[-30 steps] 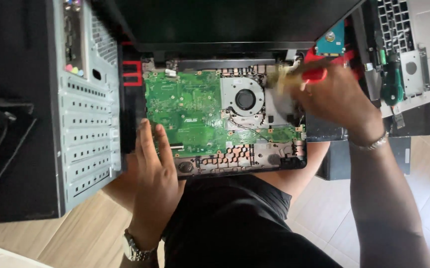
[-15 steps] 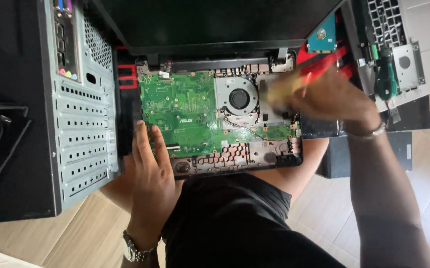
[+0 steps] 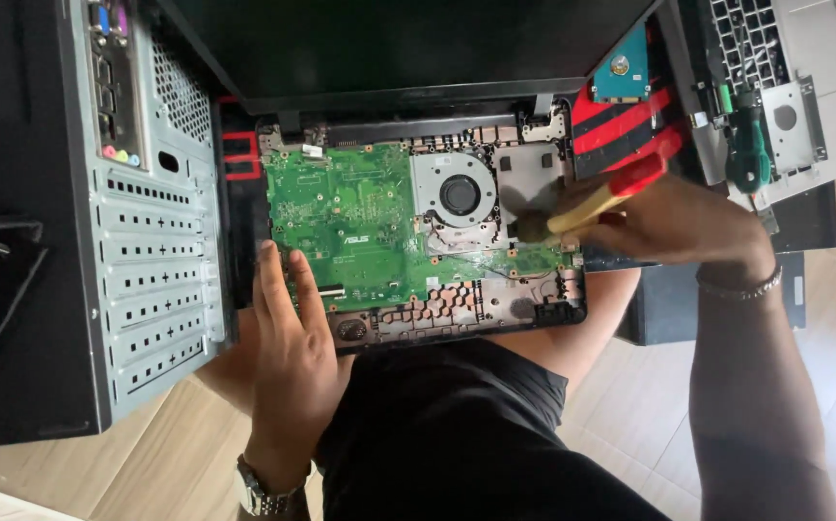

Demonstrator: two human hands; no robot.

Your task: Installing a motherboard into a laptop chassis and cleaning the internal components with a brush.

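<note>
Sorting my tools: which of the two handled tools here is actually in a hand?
The red-and-yellow-handled brush, gripped by the right hand over the opened laptop. The green-handled screwdriver lies untouched at upper right.

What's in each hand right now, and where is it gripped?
Right hand holds a brush around its handle. Left hand holds nothing, resting flat on the open laptop.

Brush (image 3: 572, 207) bristles motion-blurred; desktop tower (image 3: 80, 241) cut off at left edge; right hand (image 3: 674, 227) hides laptop corner.

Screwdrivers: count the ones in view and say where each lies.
1: a green-handled screwdriver lies on the silver laptop at upper right, beyond the right hand, which holds a brush. Others may be hidden.
</note>
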